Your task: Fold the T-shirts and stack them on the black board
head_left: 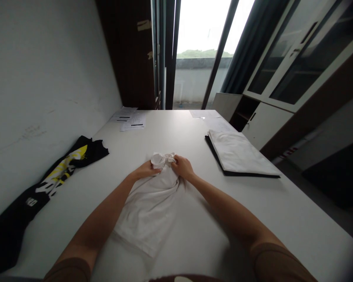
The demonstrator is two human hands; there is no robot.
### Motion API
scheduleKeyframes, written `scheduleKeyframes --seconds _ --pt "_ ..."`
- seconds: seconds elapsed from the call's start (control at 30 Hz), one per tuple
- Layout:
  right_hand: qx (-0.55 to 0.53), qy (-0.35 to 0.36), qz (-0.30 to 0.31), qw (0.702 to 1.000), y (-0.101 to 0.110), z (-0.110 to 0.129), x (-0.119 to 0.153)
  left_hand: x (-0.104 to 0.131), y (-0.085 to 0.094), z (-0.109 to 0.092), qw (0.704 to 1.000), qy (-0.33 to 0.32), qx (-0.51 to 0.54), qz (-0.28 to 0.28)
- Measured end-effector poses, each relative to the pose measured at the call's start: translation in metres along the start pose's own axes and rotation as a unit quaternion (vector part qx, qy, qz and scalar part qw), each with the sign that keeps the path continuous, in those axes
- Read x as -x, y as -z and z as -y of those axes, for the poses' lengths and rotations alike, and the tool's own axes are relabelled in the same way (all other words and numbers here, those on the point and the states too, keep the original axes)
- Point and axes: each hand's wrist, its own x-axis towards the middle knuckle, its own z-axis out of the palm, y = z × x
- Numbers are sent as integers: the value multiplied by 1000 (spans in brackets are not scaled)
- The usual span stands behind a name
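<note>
A white cloth garment (148, 211), probably a shirt, lies bunched and creased on the white table, its lower edge trailing toward me. My left hand (145, 170) grips the gathered upper end from the left, thumb over the fabric. From the right, my right hand (182, 166) pinches the same bunched end, its fingers curled into the folds. Between the two hands the cloth is crumpled into small loops. The inner fingertips of both hands are partly hidden by fabric.
On the left, a black garment with yellow and white print (66, 168) lies along the wall. Folded white cloth (241, 152) rests on a black one (250, 175) at the right. Paper sheets (133, 119) lie at the table's (170, 129) far left; cabinets (270, 113) stand beyond its right edge.
</note>
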Motion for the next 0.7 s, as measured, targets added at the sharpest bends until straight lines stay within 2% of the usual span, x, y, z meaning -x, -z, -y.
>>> scheduleKeyframes --seconds 0.07,0.13,0.23,0.33,0.4,0.47,0.5,0.57,0.63,0.7 --pt "-76 -40 -38 996 3 -8 -7 0 5 10 994 -1 -102 -34" --pt "-197 -66 -95 974 11 -14 -15 -2 12 17 985 -7 -144 -95" --pt "-406 -94 -155 896 32 -19 -26 -5 25 17 975 -17 -92 -200" --pt "-532 -107 -197 817 64 -25 -35 1 47 0 959 -2 -31 -281" --pt "-568 -112 -236 780 90 -32 -40 12 68 -20 963 8 -28 -268" --pt "-587 -126 -266 754 116 -40 -43 25 91 -45 977 7 -50 -206" --pt "-592 -131 -277 745 130 -44 -44 31 103 -59 981 4 -78 -175" --pt "-591 -132 -273 748 154 -48 -43 42 127 -87 972 -15 -186 -142" --pt "-577 -118 -241 771 175 -48 -38 51 147 -116 932 -36 -332 -145" --pt "-557 -90 -217 797 192 -43 -32 59 162 -145 870 -40 -459 -178"
